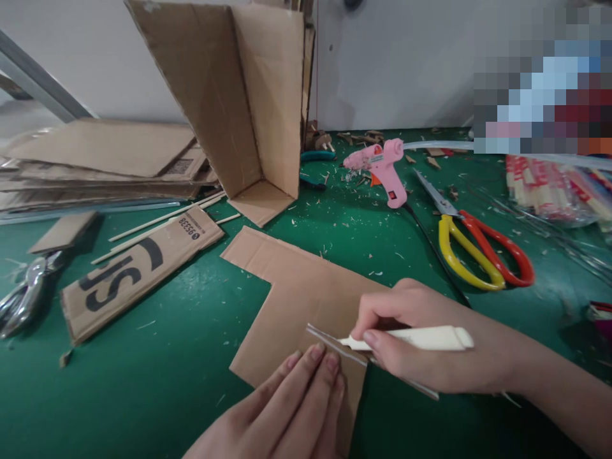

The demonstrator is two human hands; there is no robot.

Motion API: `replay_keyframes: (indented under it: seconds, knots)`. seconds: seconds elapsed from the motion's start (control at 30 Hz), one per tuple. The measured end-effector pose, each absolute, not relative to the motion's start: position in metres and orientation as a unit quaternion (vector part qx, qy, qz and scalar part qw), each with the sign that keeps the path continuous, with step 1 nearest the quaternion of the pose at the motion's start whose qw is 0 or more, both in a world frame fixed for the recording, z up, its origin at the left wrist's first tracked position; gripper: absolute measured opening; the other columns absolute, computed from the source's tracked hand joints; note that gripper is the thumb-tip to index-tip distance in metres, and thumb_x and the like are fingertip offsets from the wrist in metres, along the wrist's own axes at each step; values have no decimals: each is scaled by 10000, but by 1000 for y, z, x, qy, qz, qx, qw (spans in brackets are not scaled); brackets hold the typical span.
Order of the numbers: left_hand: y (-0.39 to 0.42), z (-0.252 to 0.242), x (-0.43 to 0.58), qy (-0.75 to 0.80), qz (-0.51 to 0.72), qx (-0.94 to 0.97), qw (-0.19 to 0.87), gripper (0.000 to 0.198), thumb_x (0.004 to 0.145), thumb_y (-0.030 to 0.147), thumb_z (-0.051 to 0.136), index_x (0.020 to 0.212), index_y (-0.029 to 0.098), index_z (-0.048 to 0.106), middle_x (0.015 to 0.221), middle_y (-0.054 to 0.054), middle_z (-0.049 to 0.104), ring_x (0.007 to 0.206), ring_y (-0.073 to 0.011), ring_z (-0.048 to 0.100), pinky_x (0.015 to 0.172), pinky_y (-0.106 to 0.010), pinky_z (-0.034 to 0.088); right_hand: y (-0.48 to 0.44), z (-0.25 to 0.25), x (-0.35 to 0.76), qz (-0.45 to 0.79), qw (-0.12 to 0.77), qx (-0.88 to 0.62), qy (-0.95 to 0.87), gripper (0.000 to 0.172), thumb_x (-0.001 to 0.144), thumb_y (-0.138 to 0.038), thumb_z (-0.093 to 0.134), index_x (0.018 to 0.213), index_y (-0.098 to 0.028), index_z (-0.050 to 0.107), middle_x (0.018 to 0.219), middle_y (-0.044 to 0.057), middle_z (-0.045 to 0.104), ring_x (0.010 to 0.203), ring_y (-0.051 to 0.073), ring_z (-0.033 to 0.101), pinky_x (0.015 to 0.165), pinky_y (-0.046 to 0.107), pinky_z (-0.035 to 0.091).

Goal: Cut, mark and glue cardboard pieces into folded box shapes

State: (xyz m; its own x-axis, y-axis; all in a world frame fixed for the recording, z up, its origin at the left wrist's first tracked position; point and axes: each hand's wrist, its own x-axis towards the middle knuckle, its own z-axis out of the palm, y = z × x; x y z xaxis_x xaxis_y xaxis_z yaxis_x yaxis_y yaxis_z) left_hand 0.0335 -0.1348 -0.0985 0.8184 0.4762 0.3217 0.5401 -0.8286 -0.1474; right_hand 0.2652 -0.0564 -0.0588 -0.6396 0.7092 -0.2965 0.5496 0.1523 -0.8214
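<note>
An L-shaped piece of brown cardboard (291, 287) lies flat on the green mat. My left hand (291, 408) rests flat on its near end, fingers stretched out and pressing beside a thin metal ruler (335, 344) that runs across the cardboard. My right hand (421, 344) is closed on a white pen-like tool (421, 338), its tip touching the ruler's edge on the cardboard.
Yellow-and-red scissors (478, 248) and a pink glue gun (382, 169) lie beyond my right hand. A folded cardboard box (239, 102) stands at the back. A printed cardboard strip (138, 274), thin wooden sticks (162, 226), stacked cardboard (105, 159) and metal pliers (23, 296) lie left.
</note>
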Motion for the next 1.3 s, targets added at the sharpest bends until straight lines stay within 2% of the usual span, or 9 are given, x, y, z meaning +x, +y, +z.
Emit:
replay_keyframes:
  seconds: [0.13,0.27,0.47,0.53,0.63,0.83,0.9,1.07,1.3]
  knots:
    - [-134,-96,34,-267,-134,-947,123,352,921,270,481,1240,165,589,1328,-37,578,1256,-217,497,1028,-291,467,-62,-52,271,480,44,-433,-762,133,790,-178,488,679,-205,556,552,-44,577,483,92,499,438,196,350]
    - [-134,-96,35,-267,-147,-944,128,322,905,280,520,1194,173,613,1288,-35,608,1224,-212,531,1042,-303,456,-68,-54,279,430,68,-444,-783,154,739,-159,503,596,-215,516,552,-24,608,538,124,540,460,216,368]
    - [-135,-97,38,-268,-134,-943,148,353,911,333,518,1213,169,597,1287,-36,609,1213,-216,537,1028,-316,460,-70,-56,286,546,237,-486,-639,155,830,-315,513,738,-216,588,561,9,611,458,124,543,414,238,403]
    - [-136,-97,40,-272,-135,-940,154,373,923,377,492,1202,156,603,1276,-36,617,1206,-208,537,1029,-310,446,-68,-53,280,554,255,-478,-632,147,841,-333,542,779,-209,593,594,9,618,486,122,560,430,232,417]
    - [-141,-96,45,-283,-140,-934,170,386,943,398,441,1160,138,626,1214,-38,655,1145,-189,571,997,-291,445,-61,-48,264,556,214,-438,-673,152,847,-330,571,788,-193,596,604,-6,609,499,104,543,431,209,390]
    - [-150,-92,64,-284,-112,-927,220,285,909,209,445,1057,79,651,1034,-74,723,927,-212,670,802,-318,516,-44,-38,218,539,144,-365,-746,350,824,-439,585,598,-177,535,564,-32,537,506,80,468,428,203,309]
    - [-153,-93,70,-292,-120,-922,223,259,899,205,455,992,75,659,970,-82,737,871,-228,687,763,-343,524,-42,-38,202,529,122,-341,-768,387,835,-445,550,561,-178,490,549,-39,498,503,76,431,429,214,287]
    - [-163,-99,79,-326,-137,-909,222,463,962,386,319,980,57,645,982,-130,732,896,-255,685,778,-383,513,-42,-43,178,539,46,-284,-792,380,841,-399,492,535,-178,453,550,-35,470,505,75,396,425,230,266]
    - [-167,-101,77,-350,-142,-901,213,477,967,368,260,1017,61,622,1013,-129,725,944,-282,671,853,-415,459,-42,-46,170,544,-5,-277,-792,271,803,-308,482,562,-184,473,552,-36,477,505,83,416,406,209,288]
